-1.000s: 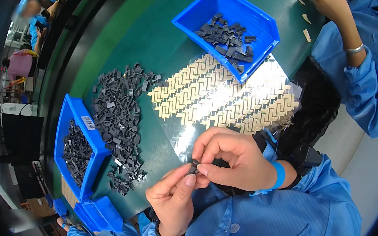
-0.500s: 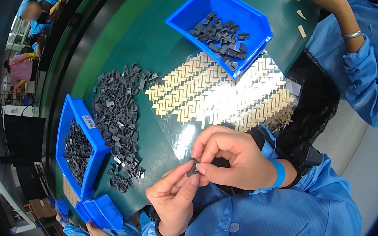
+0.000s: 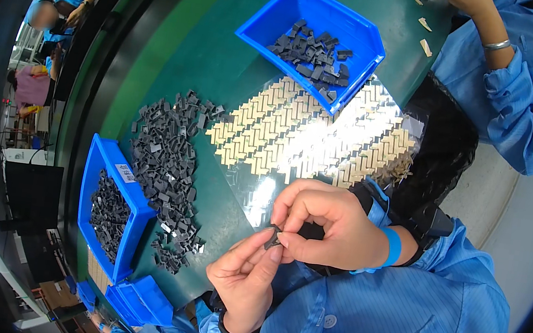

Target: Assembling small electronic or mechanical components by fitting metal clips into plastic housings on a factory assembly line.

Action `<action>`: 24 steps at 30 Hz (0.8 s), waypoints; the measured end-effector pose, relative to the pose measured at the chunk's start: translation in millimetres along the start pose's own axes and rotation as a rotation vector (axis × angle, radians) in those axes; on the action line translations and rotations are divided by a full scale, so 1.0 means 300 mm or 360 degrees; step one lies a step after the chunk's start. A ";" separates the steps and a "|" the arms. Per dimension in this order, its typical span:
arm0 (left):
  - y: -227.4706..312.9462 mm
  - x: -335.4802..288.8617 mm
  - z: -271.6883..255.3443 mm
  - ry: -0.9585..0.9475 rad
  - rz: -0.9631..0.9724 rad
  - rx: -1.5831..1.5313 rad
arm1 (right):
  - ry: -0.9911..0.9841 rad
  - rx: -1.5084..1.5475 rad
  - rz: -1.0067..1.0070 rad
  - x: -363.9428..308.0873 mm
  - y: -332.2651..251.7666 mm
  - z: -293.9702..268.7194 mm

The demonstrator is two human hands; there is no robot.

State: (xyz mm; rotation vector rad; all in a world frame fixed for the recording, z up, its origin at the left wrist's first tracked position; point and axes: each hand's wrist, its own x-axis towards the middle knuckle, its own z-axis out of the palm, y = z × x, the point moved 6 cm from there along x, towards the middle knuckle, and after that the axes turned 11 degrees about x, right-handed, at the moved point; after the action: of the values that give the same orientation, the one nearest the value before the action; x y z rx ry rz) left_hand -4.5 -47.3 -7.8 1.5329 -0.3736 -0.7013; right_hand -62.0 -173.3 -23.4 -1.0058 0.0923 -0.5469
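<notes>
Between my two hands, just past the table's near edge, is a small dark grey plastic part (image 3: 273, 236). My left hand (image 3: 245, 281) pinches it from below with thumb and fingertips. From the other side my right hand (image 3: 332, 226) closes thumb and fingers on it, and fingertips cover much of the part. Beyond the hands lies a clear sheet with rows of small tan adhesive pieces (image 3: 258, 126), glaring white in its middle. To the left, a heap of similar dark grey parts (image 3: 166, 155) spreads over the green table (image 3: 210, 196).
A blue bin (image 3: 270, 19) holding dark parts stands at the back, overlapping the sheet. Another blue bin (image 3: 140, 208) of parts is at the left. Tan scraps (image 3: 426, 48) lie far right, near a co-worker's arm (image 3: 499, 55). More people show at the left.
Both my hands stay almost in place on the part. The co-worker's hands at the lower left have shifted downward, and the head view has moved slightly.
</notes>
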 end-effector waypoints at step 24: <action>0.006 0.018 0.003 -0.0034 0.0012 0.0051 | 0.0033 -0.0008 -0.0013 0.022 -0.016 -0.013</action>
State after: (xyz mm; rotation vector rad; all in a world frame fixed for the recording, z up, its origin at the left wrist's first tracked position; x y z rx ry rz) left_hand -0.7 -51.7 -6.9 1.5545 -0.4081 -0.7090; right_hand -59.6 -181.4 -20.3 -1.0058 0.1080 -0.5645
